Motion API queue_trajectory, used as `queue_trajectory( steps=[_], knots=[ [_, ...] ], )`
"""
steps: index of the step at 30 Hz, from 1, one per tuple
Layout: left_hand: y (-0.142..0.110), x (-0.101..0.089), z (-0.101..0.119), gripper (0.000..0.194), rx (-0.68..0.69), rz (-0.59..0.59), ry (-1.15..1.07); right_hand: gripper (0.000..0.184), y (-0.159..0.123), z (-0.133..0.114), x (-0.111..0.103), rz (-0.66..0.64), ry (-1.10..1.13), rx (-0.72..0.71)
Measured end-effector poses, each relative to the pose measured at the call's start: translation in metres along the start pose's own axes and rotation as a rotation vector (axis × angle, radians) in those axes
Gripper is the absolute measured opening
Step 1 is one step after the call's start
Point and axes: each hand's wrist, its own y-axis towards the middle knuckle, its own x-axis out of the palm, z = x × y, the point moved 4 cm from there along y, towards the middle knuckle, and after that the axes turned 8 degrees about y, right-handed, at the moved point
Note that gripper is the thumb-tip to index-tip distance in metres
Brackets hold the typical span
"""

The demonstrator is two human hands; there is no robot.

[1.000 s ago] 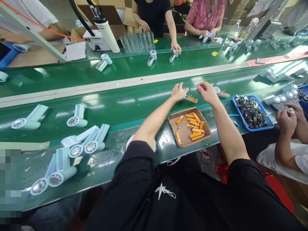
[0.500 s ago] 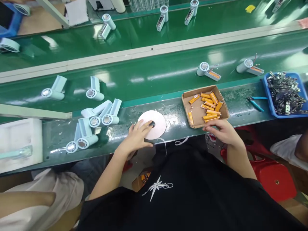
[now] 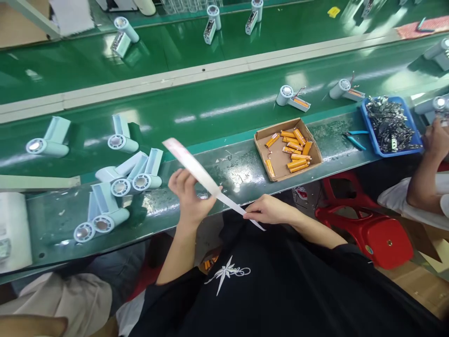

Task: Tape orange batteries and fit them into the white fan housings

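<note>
A roll of white tape (image 3: 191,164), seen nearly edge-on, is raised over the bench edge in my left hand (image 3: 191,196), whose fingers grip it from behind. From the roll a white strip (image 3: 229,202) runs down to the right. My right hand (image 3: 271,209) pinches this strip near its loose end, in front of my black shirt. Beyond my right hand, a cardboard tray (image 3: 280,175) holds several orange-wrapped batteries (image 3: 296,157). Left of the roll lie several pale blue fan housings (image 3: 147,180) with open handles.
A blue bin (image 3: 416,135) of metal-and-wire parts and blue-handled pliers (image 3: 356,139) sit at the right. Further fan housings (image 3: 286,96) stand on the green conveyor (image 3: 196,112). A co-worker's hand (image 3: 437,135) works at far right; a red stool (image 3: 386,241) is below.
My left hand has lifted the tape roll off the bench and tilted it on edge. My right hand has left the cardboard tray and moved left onto the strip.
</note>
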Motion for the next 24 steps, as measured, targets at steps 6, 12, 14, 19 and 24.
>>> queue_trajectory(
  steps=[6, 12, 14, 19, 24],
  knots=[
    [0.002, 0.005, 0.012, 0.072, -0.057, 0.027, 0.013, 0.033, -0.006, 0.006, -0.108, 0.541, -0.557, 0.300],
    [-0.012, 0.036, 0.040, 0.079, 0.084, -0.092, -0.043, 0.041, 0.011, 0.033, -0.129, 0.218, -0.817, 0.541],
    [-0.018, 0.045, 0.038, 0.075, 0.097, -0.105, -0.063, 0.038, 0.011, 0.038, -0.126, 0.220, -0.815, 0.531],
    [-0.026, 0.060, 0.030, 0.061, 0.105, -0.205, -0.027, 0.045, 0.005, 0.043, -0.130, 0.307, -0.646, 0.384],
    [-0.023, 0.061, 0.038, 0.054, 0.167, -0.232, -0.015, 0.046, 0.006, 0.044, -0.130, 0.225, -0.678, 0.326]
  ],
)
